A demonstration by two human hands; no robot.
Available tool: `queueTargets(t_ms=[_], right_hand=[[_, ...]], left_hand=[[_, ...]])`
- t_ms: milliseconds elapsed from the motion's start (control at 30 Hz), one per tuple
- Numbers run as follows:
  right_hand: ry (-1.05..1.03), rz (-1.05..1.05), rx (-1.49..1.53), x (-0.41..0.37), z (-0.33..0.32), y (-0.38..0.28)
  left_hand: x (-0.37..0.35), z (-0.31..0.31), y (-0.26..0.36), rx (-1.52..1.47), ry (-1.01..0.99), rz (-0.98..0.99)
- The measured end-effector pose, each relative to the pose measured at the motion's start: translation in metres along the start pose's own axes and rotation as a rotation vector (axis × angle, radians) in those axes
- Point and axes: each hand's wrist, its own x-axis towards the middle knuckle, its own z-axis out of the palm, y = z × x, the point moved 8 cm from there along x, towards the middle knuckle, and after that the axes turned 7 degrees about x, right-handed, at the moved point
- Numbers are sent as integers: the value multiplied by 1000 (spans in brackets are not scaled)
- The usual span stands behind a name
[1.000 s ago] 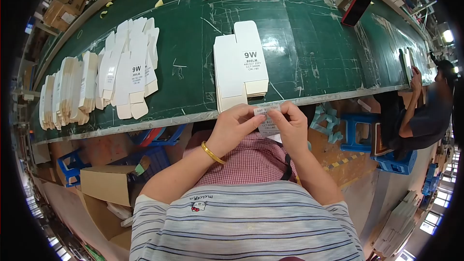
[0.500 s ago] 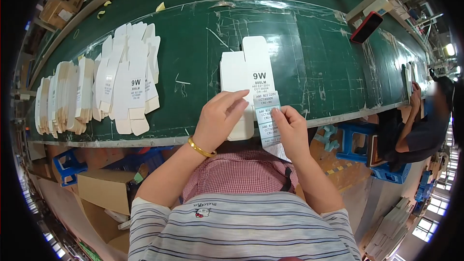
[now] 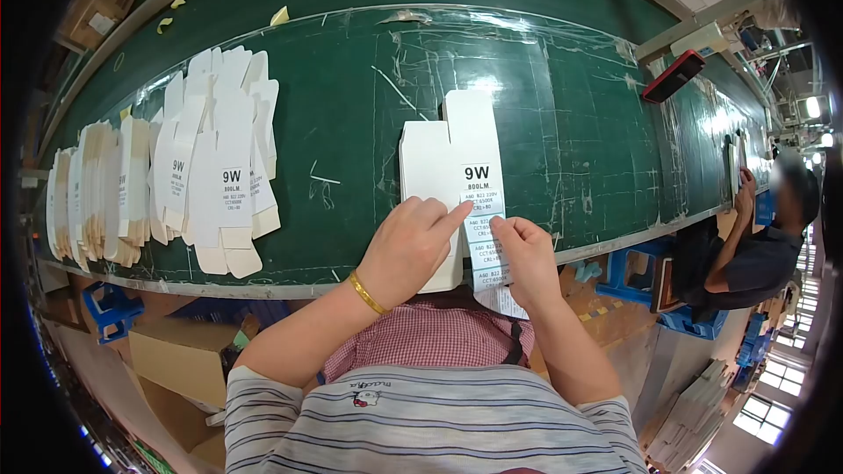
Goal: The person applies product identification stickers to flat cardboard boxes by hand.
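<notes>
A flat white carton printed "9W 800LM" lies on top of a small stack in front of me. My left hand rests over its lower part, index finger stretched onto a small label under the print and the other fingers bent. That label sits where the carton's specification text is. Pinched between thumb and fingers of my right hand is a strip of pale blue-backed labels. Its top end meets the carton just below that label, and its lower end hangs past the table edge.
Loose flat cartons are piled to the left, beside upright bundles of cartons. A red-edged phone is at the right on the green table. Another person sits at the far right. An open cardboard box stands below left.
My left index finger has come down onto the top label, which now lies over the carton's printed text. Earlier the strip's top label was lower and that text was uncovered. The view has shifted slightly.
</notes>
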Motion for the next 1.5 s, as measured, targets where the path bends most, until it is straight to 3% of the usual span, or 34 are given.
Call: queueTargets(t_ms=[933,1167,1267,1500], right_hand=[[-20,34,7,8,-11,13],[-59,-65,-245,-15,-17,17],[-89,-102,-406,-38,-36,28],[-114,-102,-251,-69,-87,72]], left_hand=[[13,6,-1,72,-98,-26],[20,10,1,153,-124,4],[17,13,3,218,-119,27],[2,3,22,296,-41,152]])
